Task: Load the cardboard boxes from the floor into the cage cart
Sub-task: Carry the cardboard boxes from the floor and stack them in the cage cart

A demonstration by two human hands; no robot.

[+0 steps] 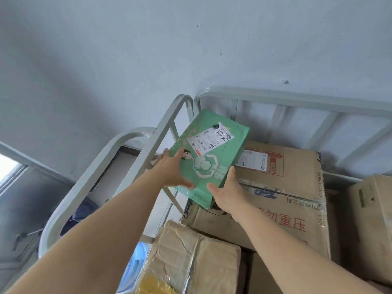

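We hold the green box (209, 158) between both hands, tilted, its far end raised toward the corner of the cage cart (297, 98) and its near end lowest. Our left hand (172, 169) lies against the box's left side with the thumb laid over the printed top face and the fingers wrapped around the left edge, so it grips the box. Our right hand (228, 193) clasps the near right corner, thumb on the near end face and fingers reaching up along the right side. Just above our left thumb on the top face sits a white shipping label (209, 140) with dark handwriting, and between the two hands the print shows a pale flower-shaped motif. Directly beyond and under our right hand lies a large brown carton (292, 200) with red characters, already inside the cart; we cannot tell whether the green box touches it or hangs just over it. Below our forearms, nearer to us, a taped brown box (197, 251) lies in the cart, with a yellow package (154, 285) beside it. To the right of our right arm another brown carton (373, 219) stands at the cart's side. Left of our left hand runs the cart's grey tubular rail (135, 166), and beyond it the pale wall (148, 49).
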